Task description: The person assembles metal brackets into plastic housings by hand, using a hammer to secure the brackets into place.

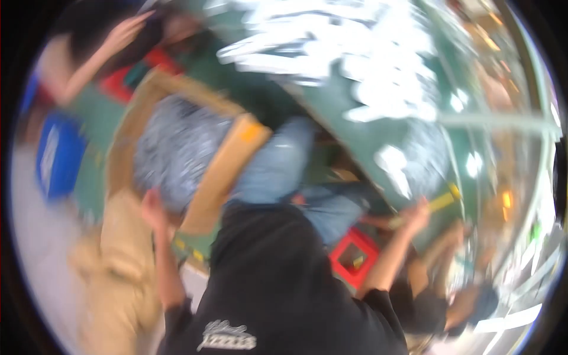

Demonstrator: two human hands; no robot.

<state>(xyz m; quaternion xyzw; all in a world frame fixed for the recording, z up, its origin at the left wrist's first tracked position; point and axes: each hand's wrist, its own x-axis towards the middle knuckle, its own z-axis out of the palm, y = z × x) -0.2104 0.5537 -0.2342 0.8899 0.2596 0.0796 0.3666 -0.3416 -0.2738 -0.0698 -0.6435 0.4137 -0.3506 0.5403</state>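
Note:
My left hand [155, 211] is raised at the near edge of an open cardboard box [222, 171] on my left. Crumpled clear plastic bags [177, 145] fill that box. Motion smears the fingers, so I cannot make out whether they hold anything. My right hand [416, 216] is over the near edge of the green worktable [349, 133], its fingers blurred too. Just beyond it lies a yellow strip [442, 201]; whether the hand touches it is unclear. A small white piece [393, 165] and a clear plastic bag [427, 148] lie on the table farther out.
Many glossy white pieces [349, 41] are heaped at the table's far side. A blue bin [59, 155] stands far left, with tan sacks [121, 260] nearer. A red stool [354, 258] is beside my right arm. Other people sit at upper left and lower right.

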